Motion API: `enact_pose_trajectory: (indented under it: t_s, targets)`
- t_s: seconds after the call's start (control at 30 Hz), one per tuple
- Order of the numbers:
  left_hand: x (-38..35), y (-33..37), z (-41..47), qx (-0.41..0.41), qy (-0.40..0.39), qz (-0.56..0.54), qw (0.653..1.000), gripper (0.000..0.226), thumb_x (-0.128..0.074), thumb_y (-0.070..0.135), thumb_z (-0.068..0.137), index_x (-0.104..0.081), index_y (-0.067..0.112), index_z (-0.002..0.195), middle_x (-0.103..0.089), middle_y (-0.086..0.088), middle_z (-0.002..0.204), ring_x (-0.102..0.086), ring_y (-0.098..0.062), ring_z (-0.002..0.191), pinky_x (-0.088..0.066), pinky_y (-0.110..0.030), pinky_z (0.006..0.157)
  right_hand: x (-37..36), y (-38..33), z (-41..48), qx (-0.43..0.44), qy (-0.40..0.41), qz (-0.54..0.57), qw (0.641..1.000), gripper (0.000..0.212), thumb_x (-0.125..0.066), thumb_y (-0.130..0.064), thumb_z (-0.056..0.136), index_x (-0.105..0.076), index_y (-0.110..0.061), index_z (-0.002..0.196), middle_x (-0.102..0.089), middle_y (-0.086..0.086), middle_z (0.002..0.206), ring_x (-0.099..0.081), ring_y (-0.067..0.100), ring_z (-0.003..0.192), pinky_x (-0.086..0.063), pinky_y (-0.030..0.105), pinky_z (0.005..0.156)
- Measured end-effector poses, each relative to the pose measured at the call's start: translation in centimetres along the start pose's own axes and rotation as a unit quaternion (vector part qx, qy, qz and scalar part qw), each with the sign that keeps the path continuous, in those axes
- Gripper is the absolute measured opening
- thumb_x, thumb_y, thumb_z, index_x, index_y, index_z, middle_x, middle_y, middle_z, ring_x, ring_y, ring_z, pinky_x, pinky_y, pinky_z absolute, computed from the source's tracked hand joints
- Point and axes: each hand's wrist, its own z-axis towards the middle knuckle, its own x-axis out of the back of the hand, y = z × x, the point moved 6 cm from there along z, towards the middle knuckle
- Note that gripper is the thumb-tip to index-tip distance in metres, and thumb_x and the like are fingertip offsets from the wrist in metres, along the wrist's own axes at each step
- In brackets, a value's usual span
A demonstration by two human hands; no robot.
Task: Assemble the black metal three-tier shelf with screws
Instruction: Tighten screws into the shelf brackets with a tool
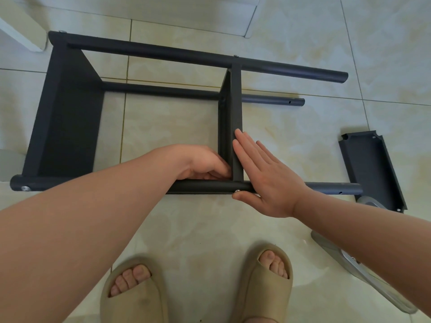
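The black metal shelf frame lies on its side on the tiled floor, its round posts running left to right. One tier panel is fixed at the left end and a middle tier panel stands further right. My left hand reaches inside the frame with its fingers curled against the left face of the middle panel, near the front post. My right hand lies flat with straight fingers against the panel's right face, thumb under a silver screw. A loose third tier panel lies at the right.
My two feet in beige slides stand near the bottom edge. A grey slipper lies at lower right under my right forearm. White furniture edges show at the upper left. Bare tiles surround the frame.
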Motion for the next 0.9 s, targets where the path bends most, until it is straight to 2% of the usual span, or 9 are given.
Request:
enact_pose_trajectory:
  t_s: [0.1, 0.23, 0.4, 0.5, 0.6, 0.63, 0.73, 0.9]
  targets:
    - [0.0, -0.3, 0.1, 0.003, -0.008, -0.032, 0.999, 0.018, -0.056, -0.001, 0.093, -0.071, 0.006, 0.086, -0.074, -0.007, 0.076, -0.072, -0.017, 0.077, -0.055, -0.027, 0.079, 0.0, 0.0, 0.0, 0.001, 0.004, 0.0, 1.0, 0.095, -0.027, -0.069, 0.099, 0.003, -0.005, 0.162, 0.014, 0.012, 0.169, 0.014, 0.022, 0.157, -0.007, 0.046, 0.128]
    - [-0.1, -0.7, 0.3, 0.028, -0.021, -0.048, 0.998, 0.018, -0.057, 0.006, 0.095, -0.073, 0.006, 0.102, -0.076, -0.011, 0.097, -0.072, -0.021, 0.091, -0.055, -0.032, 0.09, 0.0, 0.0, 0.0, 0.002, 0.006, -0.001, 1.0, 0.095, -0.027, -0.069, 0.099, 0.002, -0.004, 0.162, 0.013, 0.012, 0.17, 0.013, 0.023, 0.157, -0.009, 0.046, 0.128]
    - [-0.2, -1.0, 0.6, 0.047, -0.027, -0.063, 0.997, 0.026, -0.058, 0.014, 0.096, -0.071, 0.001, 0.114, -0.074, -0.015, 0.109, -0.07, -0.023, 0.096, -0.055, -0.034, 0.093, 0.0, 0.0, 0.0, 0.004, 0.011, 0.0, 1.0, 0.095, -0.029, -0.069, 0.099, 0.001, -0.004, 0.162, 0.012, 0.012, 0.17, 0.012, 0.024, 0.157, -0.01, 0.047, 0.128]
    - [0.0, -0.9, 0.8, 0.037, -0.015, -0.045, 0.998, 0.023, -0.06, 0.011, 0.094, -0.071, -0.001, 0.111, -0.075, -0.015, 0.102, -0.072, -0.023, 0.091, -0.057, -0.031, 0.082, 0.0, 0.0, 0.0, 0.003, 0.009, -0.003, 1.0, 0.095, -0.029, -0.069, 0.099, 0.002, -0.004, 0.162, 0.012, 0.012, 0.17, 0.013, 0.024, 0.157, -0.009, 0.047, 0.128]
    - [-0.1, -1.0, 0.8, 0.039, -0.026, -0.037, 0.998, 0.023, -0.061, 0.013, 0.093, -0.072, 0.003, 0.109, -0.075, -0.014, 0.103, -0.07, -0.027, 0.1, -0.054, -0.037, 0.095, 0.0, 0.0, 0.0, 0.003, 0.009, -0.008, 1.0, 0.095, -0.028, -0.069, 0.099, 0.002, -0.004, 0.162, 0.012, 0.013, 0.17, 0.013, 0.024, 0.157, -0.007, 0.045, 0.128]
    - [-0.1, -1.0, 0.8, 0.041, -0.032, -0.034, 0.998, 0.02, -0.06, 0.014, 0.093, -0.073, 0.006, 0.106, -0.076, -0.012, 0.099, -0.07, -0.026, 0.097, -0.054, -0.037, 0.094, 0.0, 0.0, 0.0, 0.003, 0.009, -0.008, 1.0, 0.095, -0.029, -0.069, 0.099, 0.002, -0.004, 0.162, 0.012, 0.013, 0.17, 0.013, 0.024, 0.157, -0.006, 0.045, 0.128]
    - [-0.3, -1.1, 0.6, 0.052, -0.05, -0.036, 0.997, 0.017, -0.056, 0.015, 0.095, -0.072, 0.012, 0.093, -0.074, -0.006, 0.083, -0.07, -0.019, 0.079, -0.054, -0.029, 0.077, 0.0, 0.1, 0.0, 0.002, 0.006, -0.013, 1.0, 0.096, -0.03, -0.069, 0.099, 0.002, -0.004, 0.162, 0.013, 0.013, 0.17, 0.013, 0.024, 0.157, -0.004, 0.044, 0.128]
    - [-0.3, -1.2, 0.5, 0.062, -0.057, -0.058, 0.995, 0.022, -0.055, 0.015, 0.096, -0.073, 0.009, 0.105, -0.074, -0.009, 0.095, -0.068, -0.022, 0.089, -0.051, -0.033, 0.09, -0.1, 0.1, 0.1, 0.0, 0.001, -0.02, 1.0, 0.096, -0.03, -0.07, 0.099, 0.003, -0.005, 0.162, 0.014, 0.012, 0.17, 0.015, 0.023, 0.156, -0.002, 0.042, 0.128]
